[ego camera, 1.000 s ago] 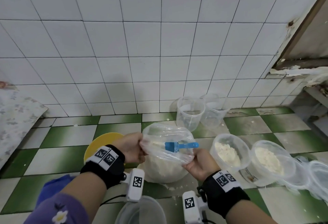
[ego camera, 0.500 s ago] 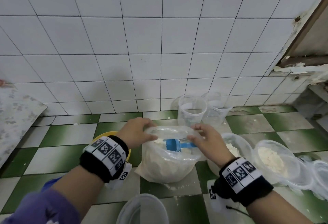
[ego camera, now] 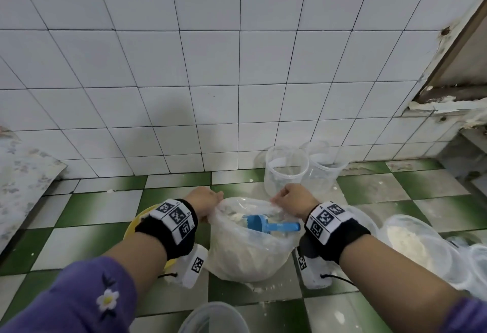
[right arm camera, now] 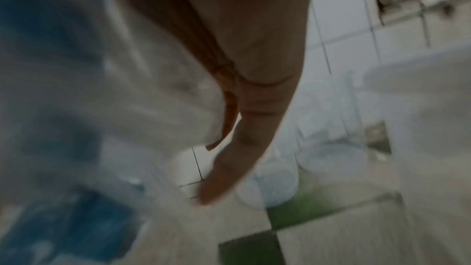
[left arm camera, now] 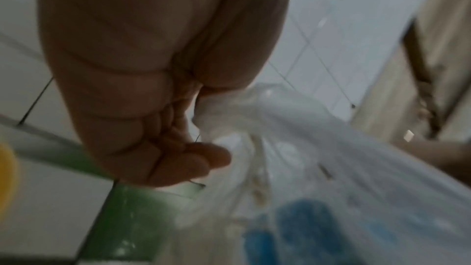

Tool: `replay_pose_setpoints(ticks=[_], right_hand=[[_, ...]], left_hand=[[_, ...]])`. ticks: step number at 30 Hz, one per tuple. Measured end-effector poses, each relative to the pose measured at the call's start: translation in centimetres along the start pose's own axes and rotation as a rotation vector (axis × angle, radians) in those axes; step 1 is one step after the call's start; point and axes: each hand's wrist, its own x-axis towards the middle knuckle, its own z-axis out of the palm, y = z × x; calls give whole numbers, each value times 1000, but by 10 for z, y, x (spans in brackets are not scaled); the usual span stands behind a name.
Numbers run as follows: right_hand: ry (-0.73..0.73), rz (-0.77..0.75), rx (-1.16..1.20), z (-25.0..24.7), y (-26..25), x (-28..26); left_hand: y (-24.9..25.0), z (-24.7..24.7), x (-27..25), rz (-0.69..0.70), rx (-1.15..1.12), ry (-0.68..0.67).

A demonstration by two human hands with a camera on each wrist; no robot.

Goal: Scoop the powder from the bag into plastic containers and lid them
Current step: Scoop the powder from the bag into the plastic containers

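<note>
Step in hand: the mouth of the bag [ego camera: 250,251] is being held apart on the green-and-white floor [ego camera: 87,208], judged as readying the next scoop.
Left hand [ego camera: 204,200]: the bag's left rim is being pinched; in the left wrist view the fingers [left arm camera: 203,158] are being seen curled tight onto a gather of the film.
Right hand [ego camera: 295,199]: the right rim is being gripped from above in the head view; in the blurred right wrist view one finger is being shown stretched out along the plastic, so how firmly it is clamped cannot be told.
Scoop [ego camera: 266,224]: the blue scoop is lying inside the bag on the powder [ego camera: 237,218], between the two hands and lower than both.
Long axis: the scoop is lying roughly crosswise, bowl toward the left hand, handle end pointing at the right wrist.
Nearer hand: the right hand is being judged the nearer to the handle, so a short drop inward from the rim is being called for.
Containers: two empty tubs [ego camera: 286,169] are standing beyond the bag by the wall; a part-filled tub [ego camera: 413,243] is sitting to the right.
Risk: the rim may be sagging over the handle once released.
</note>
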Motion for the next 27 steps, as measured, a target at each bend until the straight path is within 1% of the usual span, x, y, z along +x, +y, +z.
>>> replay_pose_setpoints(ticks=[2,3,5,8,9,11,14,16,19,24,27], right_hand=[[127,-76,-93,-7,4,-11],[194,-103,-96,-10,7,-19],[303,-120,-93,-16,17,-43],[356,-70,-63,-10,40,-78],[333,-41,-41,-5,45,-88],[224,55,92,9,52,-96],[81,259,486,24,52,-97],[20,328,770,24,50,-98],[-45,358,1087,23,50,-100],[-88,409,1508,30,60,-90],[-132,399,1660,41,71,-79]], left_hand=[[0,-5,-13,41,141,94],[0,-8,-23,44,179,96],[-3,-9,-40,21,198,53],[-9,-6,-56,-35,198,-14],[-10,-4,-58,-35,190,-16],[-13,-1,-59,-21,143,24],[-16,4,-60,-30,-41,62],[-19,3,-62,-68,-215,20],[-28,-2,-63,-122,-469,-75],[-42,-2,-65,-166,-725,-162],[-48,0,-65,-207,-890,-213]])
